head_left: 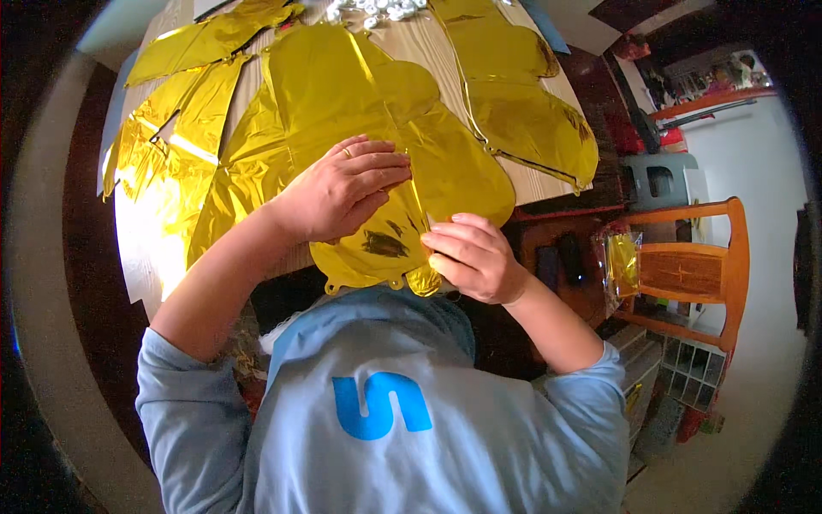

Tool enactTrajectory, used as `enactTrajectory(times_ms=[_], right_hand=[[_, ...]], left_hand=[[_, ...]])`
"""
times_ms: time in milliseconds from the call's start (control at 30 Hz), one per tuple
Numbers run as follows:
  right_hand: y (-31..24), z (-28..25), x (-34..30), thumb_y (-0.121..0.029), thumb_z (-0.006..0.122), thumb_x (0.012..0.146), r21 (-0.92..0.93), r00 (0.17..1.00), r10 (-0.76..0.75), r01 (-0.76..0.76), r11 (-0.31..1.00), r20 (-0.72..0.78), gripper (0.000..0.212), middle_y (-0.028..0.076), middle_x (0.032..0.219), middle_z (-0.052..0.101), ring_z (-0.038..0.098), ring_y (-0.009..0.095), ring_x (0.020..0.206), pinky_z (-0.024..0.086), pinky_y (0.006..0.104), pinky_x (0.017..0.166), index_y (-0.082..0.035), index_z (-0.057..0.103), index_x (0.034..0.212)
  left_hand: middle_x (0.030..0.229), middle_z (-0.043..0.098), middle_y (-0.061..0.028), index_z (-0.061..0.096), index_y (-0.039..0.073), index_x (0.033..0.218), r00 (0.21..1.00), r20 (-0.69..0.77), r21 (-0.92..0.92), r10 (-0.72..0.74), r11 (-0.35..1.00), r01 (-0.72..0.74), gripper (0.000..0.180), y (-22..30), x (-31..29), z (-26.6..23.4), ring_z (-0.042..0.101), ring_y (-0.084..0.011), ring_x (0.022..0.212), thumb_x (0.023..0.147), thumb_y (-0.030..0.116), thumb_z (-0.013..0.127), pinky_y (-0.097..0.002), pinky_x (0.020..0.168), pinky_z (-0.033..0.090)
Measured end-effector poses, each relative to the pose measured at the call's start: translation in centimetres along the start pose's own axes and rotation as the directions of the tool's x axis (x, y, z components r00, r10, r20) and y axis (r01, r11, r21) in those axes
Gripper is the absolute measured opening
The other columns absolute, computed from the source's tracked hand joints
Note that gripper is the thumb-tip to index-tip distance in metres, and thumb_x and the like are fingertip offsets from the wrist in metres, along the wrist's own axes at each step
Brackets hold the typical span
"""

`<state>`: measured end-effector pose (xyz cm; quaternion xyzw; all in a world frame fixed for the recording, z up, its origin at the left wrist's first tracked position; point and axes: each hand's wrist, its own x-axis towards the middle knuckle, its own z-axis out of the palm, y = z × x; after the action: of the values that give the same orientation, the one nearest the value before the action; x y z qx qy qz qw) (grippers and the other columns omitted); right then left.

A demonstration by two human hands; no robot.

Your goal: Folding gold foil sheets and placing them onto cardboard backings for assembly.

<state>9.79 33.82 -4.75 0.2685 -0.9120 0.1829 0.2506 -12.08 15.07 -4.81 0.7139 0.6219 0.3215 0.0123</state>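
Note:
A flat gold foil balloon (321, 86) with rounded lobes covers the middle of the table, its near end folded and hanging toward my lap. Across that folded part lies my left hand (349, 190), palm down with fingers stretched out; a ring shows on one finger. At the near right edge, my right hand (473, 259) pinches the foil between bent fingers and thumb; the thumb is mostly hidden. Small tabs with holes and a crumpled foil end (423, 281) stick out below. Dark reflections mark the folded surface.
More flat gold foil pieces lie left (171, 128) and right (527, 116) on the wooden table (432, 44). Small white pieces (374, 10) are heaped at the far edge. To the right stand a wooden chair (735, 274), a clear bag with gold foil (622, 261) and a grey stool (672, 163).

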Motion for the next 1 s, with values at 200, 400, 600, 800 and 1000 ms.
enactTrajectory(times_ms=[200, 400, 600, 800, 1000], right_hand=[[1.0, 0.8, 0.4, -0.018, 0.060, 0.090, -0.131, 0.998, 0.060, -0.064, 0.989, -0.038, 0.030, 0.009, 0.126, 0.063, 0.059, 0.028, 0.117, 0.044, 0.0446, 0.104, -0.010, 0.064, 0.119], [0.7, 0.6, 1.5, -0.018, 0.053, 0.092, -0.139, 0.997, 0.015, -0.004, 0.990, 0.076, 0.030, 0.013, 0.124, 0.066, 0.061, 0.030, 0.117, 0.045, 0.0458, 0.104, -0.007, 0.069, 0.115], [0.9, 1.3, 1.2, -0.018, 0.055, 0.091, -0.121, 0.999, 0.038, -0.036, 0.992, 0.014, 0.030, 0.014, 0.120, 0.068, 0.064, 0.030, 0.114, 0.046, 0.0468, 0.103, -0.004, 0.069, 0.113], [0.5, 2.5, 1.7, -0.017, 0.054, 0.093, -0.125, 0.998, 0.038, -0.043, 0.991, -0.042, 0.029, 0.015, 0.119, 0.068, 0.064, 0.029, 0.114, 0.046, 0.0473, 0.104, -0.004, 0.069, 0.113], [-0.1, 2.6, 2.5, -0.018, 0.053, 0.093, -0.123, 0.997, 0.071, -0.068, 0.990, 0.021, 0.029, 0.013, 0.123, 0.067, 0.060, 0.029, 0.120, 0.042, 0.0484, 0.108, -0.006, 0.069, 0.114]], left_hand=[[0.130, 0.061, -0.0163, 0.062, 0.002, 0.124, 1.000, -0.007, -0.011, -0.011, 1.000, 0.011, 0.035, -0.2, -0.2, 0.2, 0.055, -0.0373, 0.124, 0.088, 0.007, 0.062, -0.0496, 0.107, 0.041], [0.127, 0.064, -0.0152, 0.063, 0.001, 0.121, 0.999, -0.035, 0.007, 0.014, 1.000, -0.013, 0.034, -0.1, 0.0, 0.1, 0.057, -0.0341, 0.122, 0.088, 0.007, 0.064, -0.0462, 0.107, 0.042], [0.129, 0.060, -0.0191, 0.064, 0.005, 0.122, 0.963, -0.095, -0.154, -0.250, 0.960, 0.234, 0.033, 1.0, -0.7, -1.7, 0.057, -0.0367, 0.120, 0.089, 0.010, 0.065, -0.0481, 0.106, 0.042], [0.131, 0.057, -0.0185, 0.063, 0.005, 0.120, 0.934, -0.148, 0.124, -0.326, 0.931, 0.344, 0.035, -0.2, -3.1, -3.9, 0.050, -0.0393, 0.126, 0.087, 0.015, 0.068, -0.0486, 0.108, 0.040], [0.132, 0.055, -0.0189, 0.061, 0.003, 0.123, 0.944, -0.101, 0.196, -0.314, 0.924, 0.329, 0.039, 0.4, -4.3, -3.6, 0.049, -0.0402, 0.128, 0.087, 0.018, 0.069, -0.0489, 0.109, 0.039]])
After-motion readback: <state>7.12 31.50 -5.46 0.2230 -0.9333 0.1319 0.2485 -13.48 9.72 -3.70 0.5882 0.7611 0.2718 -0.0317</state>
